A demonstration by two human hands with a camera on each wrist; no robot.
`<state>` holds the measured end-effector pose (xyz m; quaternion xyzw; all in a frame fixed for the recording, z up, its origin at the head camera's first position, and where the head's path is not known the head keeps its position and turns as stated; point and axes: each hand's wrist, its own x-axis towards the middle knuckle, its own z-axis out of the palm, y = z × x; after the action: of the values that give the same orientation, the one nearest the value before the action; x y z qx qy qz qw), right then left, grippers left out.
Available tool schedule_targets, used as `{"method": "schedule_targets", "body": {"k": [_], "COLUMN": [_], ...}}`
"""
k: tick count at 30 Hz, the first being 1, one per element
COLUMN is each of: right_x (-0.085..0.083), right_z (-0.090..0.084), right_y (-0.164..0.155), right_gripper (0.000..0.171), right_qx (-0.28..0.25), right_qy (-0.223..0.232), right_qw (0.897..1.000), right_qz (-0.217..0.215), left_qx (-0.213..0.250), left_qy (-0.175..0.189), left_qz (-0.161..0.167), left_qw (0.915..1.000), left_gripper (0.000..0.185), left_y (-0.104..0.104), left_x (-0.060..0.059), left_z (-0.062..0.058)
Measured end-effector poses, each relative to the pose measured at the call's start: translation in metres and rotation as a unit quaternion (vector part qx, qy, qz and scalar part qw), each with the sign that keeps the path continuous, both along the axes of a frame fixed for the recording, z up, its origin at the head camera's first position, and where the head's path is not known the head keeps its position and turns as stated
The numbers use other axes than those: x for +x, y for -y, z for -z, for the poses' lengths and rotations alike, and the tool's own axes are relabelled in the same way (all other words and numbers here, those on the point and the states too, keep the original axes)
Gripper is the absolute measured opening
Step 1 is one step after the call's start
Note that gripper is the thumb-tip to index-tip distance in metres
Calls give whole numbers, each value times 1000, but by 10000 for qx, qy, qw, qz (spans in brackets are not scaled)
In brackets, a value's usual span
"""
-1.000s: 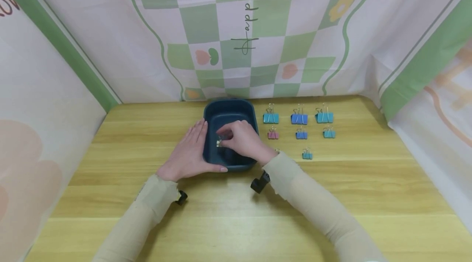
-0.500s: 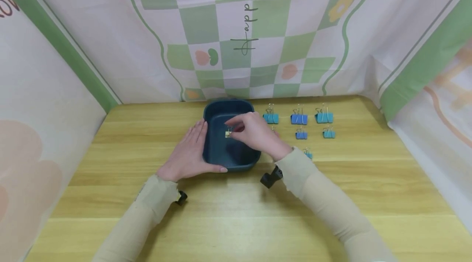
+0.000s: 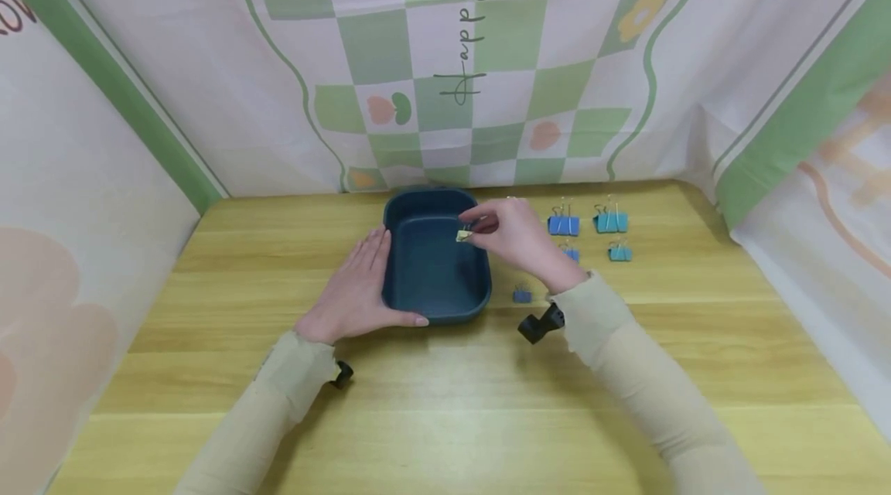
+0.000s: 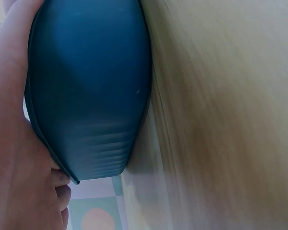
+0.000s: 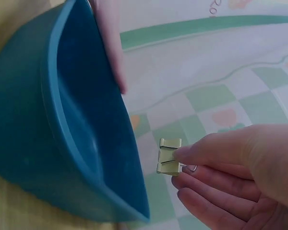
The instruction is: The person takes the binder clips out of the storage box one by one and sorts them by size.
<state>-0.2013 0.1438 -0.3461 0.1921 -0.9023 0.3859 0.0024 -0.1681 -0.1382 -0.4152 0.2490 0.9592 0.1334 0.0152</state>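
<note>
Checked green and pink cloth hangs behind a wooden bench (image 3: 445, 402) where a dark blue tub (image 3: 435, 302) sits. Flat and relaxed, the left hand (image 3: 355, 294) rests against the tub's left side. The right hand (image 3: 518, 240) pinches a small yellow clip (image 3: 463, 235) above the tub's right rim, with blue clips (image 3: 588, 223) lying just beyond.

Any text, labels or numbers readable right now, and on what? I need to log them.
"Happy" in green script, running sideways down the backdrop cloth; the start of a further word above it is cut off by the frame.
Dark letters at the far left edge of the left cloth wall: cropped, not readable.
Nothing readable on the blue tub, the yellow clip pinched by the right hand, or the blue clips.
</note>
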Motion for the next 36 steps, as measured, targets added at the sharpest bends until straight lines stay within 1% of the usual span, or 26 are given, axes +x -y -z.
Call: {"method": "schedule_targets", "body": {"k": [3, 4, 6, 10, 13, 18, 24, 30, 36], "right_x": [1, 1, 0, -3, -2, 3, 10, 19, 26], "right_z": [-2, -3, -4, -3, -2, -1, 1, 4, 12], "right_y": [-10, -13, -21, -39, -56, -84, -118, -147, -173], "right_gripper": [27, 27, 27, 28, 28, 30, 31, 33, 32], "right_qx": [-153, -185, -185, 14, 42, 0, 33, 238, 519], "right_qy": [372, 408, 368, 5, -32, 53, 8, 217, 357], "right_qw": [9989, 9986, 9984, 9989, 9982, 9970, 9950, 9915, 9896], "right_qz": [236, 290, 378, 461, 597, 768, 999, 1263, 1295], "left_qx": [20, 25, 16, 0, 1, -12, 49, 7, 21], "left_qy": [-32, -41, -48, -51, -80, -44, -63, -71, -82], "left_qz": [9, 13, 16, 35, 54, 69, 60, 62, 66], "left_qw": [10000, 10000, 10000, 10000, 10000, 10000, 10000, 10000, 9999], "left_gripper": [148, 148, 148, 148, 148, 148, 147, 147, 147], "left_y": [1, 1, 1, 1, 1, 2, 1, 0, 1], "left_x": [0, 1, 1, 1, 0, 0, 0, 0, 0], "left_z": [1, 1, 2, 3, 3, 2, 1, 1, 2]}}
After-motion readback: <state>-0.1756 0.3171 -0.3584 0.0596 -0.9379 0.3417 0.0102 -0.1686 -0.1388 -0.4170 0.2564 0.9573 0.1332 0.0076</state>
